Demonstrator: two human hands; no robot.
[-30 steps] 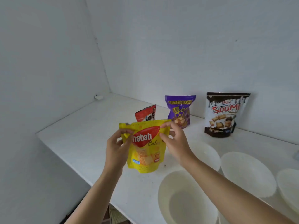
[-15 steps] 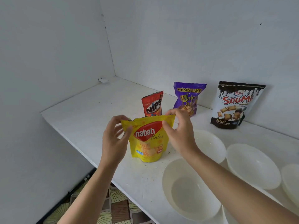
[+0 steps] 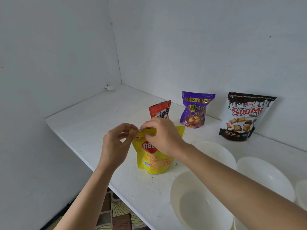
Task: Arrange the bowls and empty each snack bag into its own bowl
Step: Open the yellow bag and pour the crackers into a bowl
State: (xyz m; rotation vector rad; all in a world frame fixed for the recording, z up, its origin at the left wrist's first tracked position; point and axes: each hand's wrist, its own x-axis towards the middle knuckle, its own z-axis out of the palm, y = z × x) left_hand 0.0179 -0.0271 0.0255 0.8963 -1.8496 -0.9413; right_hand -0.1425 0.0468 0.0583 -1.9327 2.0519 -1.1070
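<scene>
A yellow Nabati snack bag point(image 3: 153, 161) stands upright on the white shelf point(image 3: 93, 123). My left hand point(image 3: 116, 143) pinches its top left corner. My right hand point(image 3: 162, 136) pinches the top edge right beside it, covering much of the bag's upper front. Behind stand a red Nips bag point(image 3: 160, 109), a purple wafer bag point(image 3: 196, 109) and a black-and-white Soomi bag point(image 3: 244, 116). White bowls sit to the right: one near the front edge point(image 3: 197, 205), one behind my right forearm point(image 3: 216, 151), one further right point(image 3: 265, 176).
Another white bowl point(image 3: 301, 191) is cut off by the right frame edge. Walls close the shelf at the back and left. The shelf's front edge runs diagonally, with patterned floor point(image 3: 116, 211) below it. Small crumbs dot the shelf near the yellow bag.
My right hand slid left along the yellow bag's top edge until it met my left hand at the left corner. The bag now rests on the shelf.
</scene>
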